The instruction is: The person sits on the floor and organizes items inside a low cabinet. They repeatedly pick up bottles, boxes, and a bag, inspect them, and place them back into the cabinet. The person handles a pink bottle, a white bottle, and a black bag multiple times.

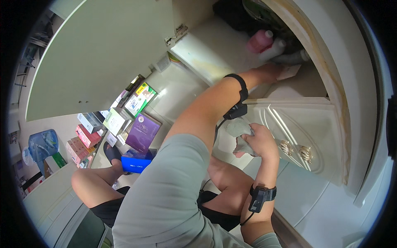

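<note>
My left hand reaches deep into an open cabinet, past a black strap on the wrist. A small white flat item sits in its fingers, which are dim and partly hidden. Close beyond that hand stand a pink bottle, a white bottle and a grey bottle-like container. My right hand grips a crumpled grey cloth below my left forearm. It is in front of a pale cabinet door panel with two round metal knobs.
An open cabinet door spreads across the upper left. On the floor are a purple box, a blue box, a green-and-white box and several other boxes. Farther left stands a blue water jug. Dark items lie at the cabinet's back.
</note>
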Demonstrator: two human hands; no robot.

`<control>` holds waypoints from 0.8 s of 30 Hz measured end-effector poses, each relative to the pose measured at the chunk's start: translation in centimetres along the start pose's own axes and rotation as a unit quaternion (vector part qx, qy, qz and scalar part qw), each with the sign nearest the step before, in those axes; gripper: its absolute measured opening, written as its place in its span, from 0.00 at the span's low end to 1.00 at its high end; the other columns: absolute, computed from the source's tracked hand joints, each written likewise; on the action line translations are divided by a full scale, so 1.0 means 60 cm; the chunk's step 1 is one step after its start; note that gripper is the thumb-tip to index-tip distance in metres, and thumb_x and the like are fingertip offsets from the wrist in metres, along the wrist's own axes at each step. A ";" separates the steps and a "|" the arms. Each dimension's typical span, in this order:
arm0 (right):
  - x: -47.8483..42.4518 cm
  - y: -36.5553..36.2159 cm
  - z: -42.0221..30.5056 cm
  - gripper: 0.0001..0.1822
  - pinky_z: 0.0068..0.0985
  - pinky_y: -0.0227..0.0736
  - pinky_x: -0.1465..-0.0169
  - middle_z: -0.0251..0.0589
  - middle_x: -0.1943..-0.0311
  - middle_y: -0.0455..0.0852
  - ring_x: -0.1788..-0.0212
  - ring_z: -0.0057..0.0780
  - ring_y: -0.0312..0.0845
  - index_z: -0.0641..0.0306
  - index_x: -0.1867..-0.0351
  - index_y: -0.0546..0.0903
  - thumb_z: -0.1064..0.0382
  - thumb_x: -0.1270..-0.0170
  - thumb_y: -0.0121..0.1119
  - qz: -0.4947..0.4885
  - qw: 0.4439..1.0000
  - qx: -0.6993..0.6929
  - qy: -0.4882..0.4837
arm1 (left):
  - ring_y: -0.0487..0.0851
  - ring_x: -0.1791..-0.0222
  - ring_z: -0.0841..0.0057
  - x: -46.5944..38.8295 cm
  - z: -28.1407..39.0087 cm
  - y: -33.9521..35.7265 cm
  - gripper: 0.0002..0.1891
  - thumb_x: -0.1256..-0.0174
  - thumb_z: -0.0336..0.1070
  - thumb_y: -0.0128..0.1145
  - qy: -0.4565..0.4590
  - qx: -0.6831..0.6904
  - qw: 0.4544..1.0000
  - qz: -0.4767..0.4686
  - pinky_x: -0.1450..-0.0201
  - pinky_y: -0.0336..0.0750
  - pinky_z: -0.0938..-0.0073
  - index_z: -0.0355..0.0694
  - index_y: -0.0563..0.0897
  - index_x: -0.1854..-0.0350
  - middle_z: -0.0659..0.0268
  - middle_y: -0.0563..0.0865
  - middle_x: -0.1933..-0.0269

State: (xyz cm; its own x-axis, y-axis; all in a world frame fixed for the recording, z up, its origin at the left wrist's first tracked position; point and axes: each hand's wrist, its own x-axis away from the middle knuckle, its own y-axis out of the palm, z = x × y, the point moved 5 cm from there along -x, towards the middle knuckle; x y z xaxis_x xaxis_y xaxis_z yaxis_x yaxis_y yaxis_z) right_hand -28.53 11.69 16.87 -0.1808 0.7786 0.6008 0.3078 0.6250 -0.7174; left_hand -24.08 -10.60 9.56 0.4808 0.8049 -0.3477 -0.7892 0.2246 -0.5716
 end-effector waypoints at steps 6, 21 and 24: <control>-0.004 0.014 -0.003 0.19 0.37 0.76 0.55 0.57 0.63 0.87 0.60 0.51 0.84 0.70 0.54 0.83 0.62 0.45 0.68 -0.015 1.000 0.002 -0.019 | 0.81 0.44 0.55 0.015 -0.063 0.023 0.29 0.41 0.35 0.57 0.056 0.117 0.992 -0.001 0.43 0.75 0.60 0.39 0.72 0.34 0.50 0.83 0.44; -0.015 0.023 -0.035 0.18 0.43 0.74 0.51 0.60 0.60 0.85 0.54 0.57 0.80 0.71 0.56 0.82 0.61 0.46 0.67 -0.043 0.998 0.014 -0.044 | 0.82 0.48 0.56 0.036 -0.059 0.074 0.24 0.42 0.36 0.52 -0.094 0.121 0.983 -0.104 0.46 0.75 0.57 0.37 0.78 0.42 0.49 0.85 0.48; -0.012 0.025 -0.031 0.18 0.43 0.74 0.51 0.60 0.60 0.85 0.54 0.58 0.80 0.72 0.56 0.82 0.61 0.46 0.67 -0.043 0.998 0.028 -0.034 | 0.84 0.51 0.51 0.031 -0.059 0.067 0.17 0.42 0.35 0.52 -0.058 0.046 0.992 -0.100 0.48 0.77 0.56 0.35 0.84 0.52 0.49 0.87 0.52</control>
State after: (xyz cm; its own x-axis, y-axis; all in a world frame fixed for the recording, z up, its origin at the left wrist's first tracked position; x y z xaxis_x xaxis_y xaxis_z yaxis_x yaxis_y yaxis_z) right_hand -26.17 11.97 16.01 -0.2684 0.7232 0.6363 0.2358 0.6898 -0.6845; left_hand -25.00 -10.15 4.00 0.5883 0.7958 -0.1438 -0.7167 0.4307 -0.5484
